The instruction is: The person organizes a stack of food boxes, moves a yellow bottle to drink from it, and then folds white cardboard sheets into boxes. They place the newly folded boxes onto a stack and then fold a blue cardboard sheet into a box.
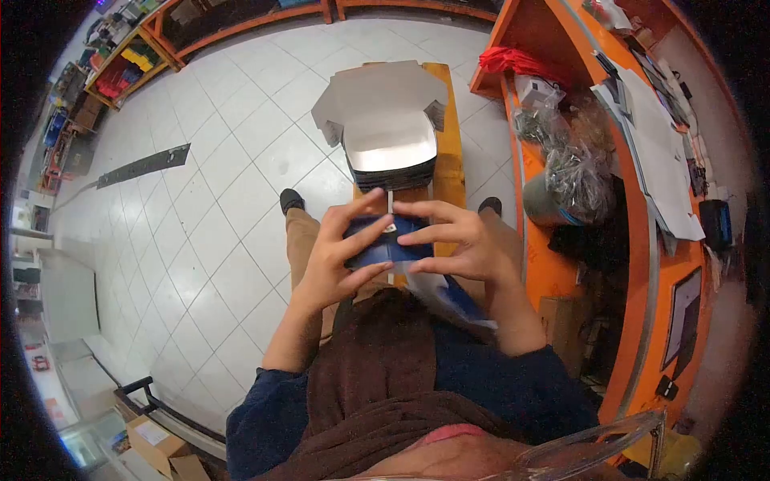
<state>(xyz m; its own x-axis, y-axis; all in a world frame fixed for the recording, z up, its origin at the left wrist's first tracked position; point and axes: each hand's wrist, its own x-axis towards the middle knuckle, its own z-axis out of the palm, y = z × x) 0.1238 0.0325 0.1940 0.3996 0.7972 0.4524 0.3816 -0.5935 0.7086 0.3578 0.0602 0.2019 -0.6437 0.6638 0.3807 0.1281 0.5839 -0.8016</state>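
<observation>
A small blue cardboard box point(370, 250) is in front of my lap, partly covered by my fingers. My left hand point(343, 244) grips its left side, with the fingers spread over the top and the thumb along the near edge. On the right side my right hand point(455, 239) holds it the same way, the fingertips near those of the left. A blue and white flap point(453, 301) sticks out below my right hand, slightly blurred. Beyond the hands, a stack of nested open cartons point(391, 149) with white insides and dark outsides has its top lid raised.
The cartons stand on a narrow yellow wooden bench point(451, 152) between my legs. An orange shelf unit point(521, 172) at the right holds plastic bags point(571, 160) and a red bundle point(521, 61). White sheets point(654, 152) lie on its top. White tiled floor point(233, 184) stretches left.
</observation>
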